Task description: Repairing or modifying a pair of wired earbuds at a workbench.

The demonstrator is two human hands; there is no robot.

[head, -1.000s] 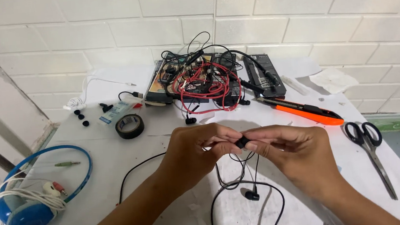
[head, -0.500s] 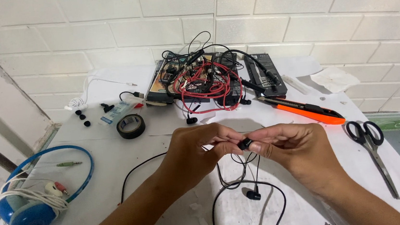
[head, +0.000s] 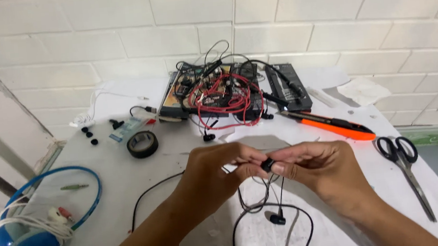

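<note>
Barely shifting since a second ago, both hands staying together over the white tabletop (head: 146, 198). Lying at far left: blue headphones (head: 33, 229); farther back, a black tape roll (head: 142, 144). Left hand (head: 213, 179) pinching the small black earbud (head: 268, 165), its thin cable dangling below. Right hand (head: 321, 169) gripping the same earbud from the other side. Resting at right: orange utility knife (head: 335, 127) and black scissors (head: 404, 162).

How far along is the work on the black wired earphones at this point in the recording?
Looks early to mid-way. Tools are laid out: black electrical tape roll, black-handled scissors, orange utility knife. In hand: left hand and right hand pinch one small black earbud between fingertips. The second black earbud lies untouched on the white table.
</note>
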